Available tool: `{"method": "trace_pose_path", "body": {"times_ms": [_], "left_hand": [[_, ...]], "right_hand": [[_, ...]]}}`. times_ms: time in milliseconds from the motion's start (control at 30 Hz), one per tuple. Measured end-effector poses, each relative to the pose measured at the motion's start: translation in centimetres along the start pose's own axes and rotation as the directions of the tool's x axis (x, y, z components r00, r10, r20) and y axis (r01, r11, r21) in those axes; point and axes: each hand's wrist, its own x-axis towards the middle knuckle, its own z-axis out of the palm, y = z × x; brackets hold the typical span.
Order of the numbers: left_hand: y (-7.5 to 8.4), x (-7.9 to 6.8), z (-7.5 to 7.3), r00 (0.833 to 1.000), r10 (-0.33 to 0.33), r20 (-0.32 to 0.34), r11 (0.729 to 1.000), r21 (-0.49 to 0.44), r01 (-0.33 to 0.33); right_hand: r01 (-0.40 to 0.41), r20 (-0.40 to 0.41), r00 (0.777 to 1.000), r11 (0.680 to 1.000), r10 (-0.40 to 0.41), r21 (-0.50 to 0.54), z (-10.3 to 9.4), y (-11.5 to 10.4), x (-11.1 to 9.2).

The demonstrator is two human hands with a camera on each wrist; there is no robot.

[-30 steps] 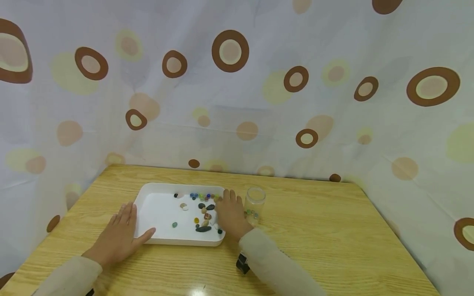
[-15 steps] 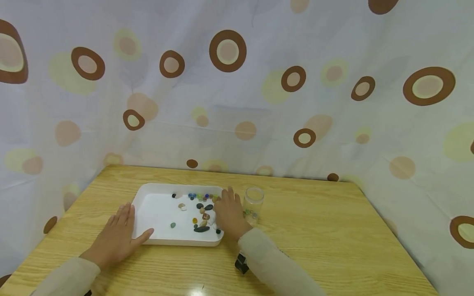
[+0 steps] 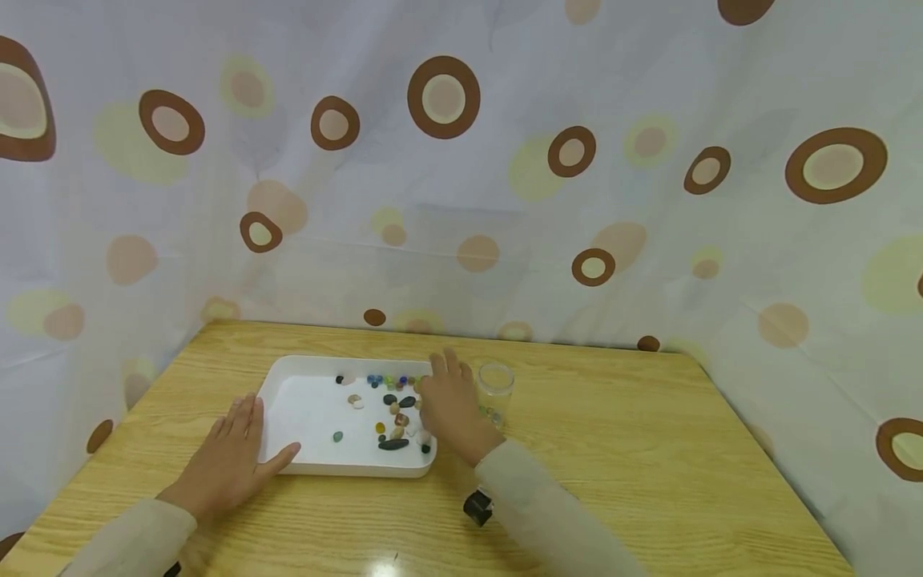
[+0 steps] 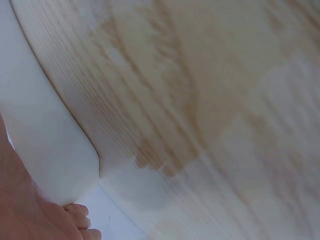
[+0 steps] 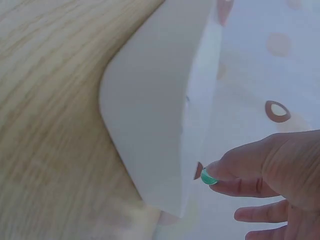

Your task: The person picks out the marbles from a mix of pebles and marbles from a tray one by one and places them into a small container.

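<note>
My right hand [image 3: 456, 410] is over the right end of a white tray [image 3: 303, 413], beside a clear jar [image 3: 496, 378]. In the right wrist view its thumb and forefinger pinch a green glass marble [image 5: 208, 177] just past the tray wall, the other fingers extended. Small glass marbles [image 3: 389, 381] line the tray's back right, with dark and light pebbles [image 3: 392, 444] in front of them. At the tray's left end my left hand [image 3: 227, 461] lies with straight fingers along the outer side, thumb at the front rim.
Several marbles [image 3: 493, 415] lie in the bottom of the jar, partly hidden by my right hand. The tray and jar stand on a wood-grain table [image 3: 613, 457]. Behind and at the sides hangs a patterned curtain [image 3: 505, 176].
My right hand has risen a little from the tray's right end, its fingertips higher and its wrist further right. The left hand stays against the tray.
</note>
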Motion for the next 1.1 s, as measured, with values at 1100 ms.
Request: {"method": "trace_pose_path", "body": {"times_ms": [1100], "left_hand": [[0.1, 0.0, -0.1, 1.0, 0.007, -0.007, 1.0, -0.008, -0.007]], "right_hand": [[-0.085, -0.257, 0.955, 0.966, 0.149, 0.244, -4.5, 9.4, -5.0]]}}
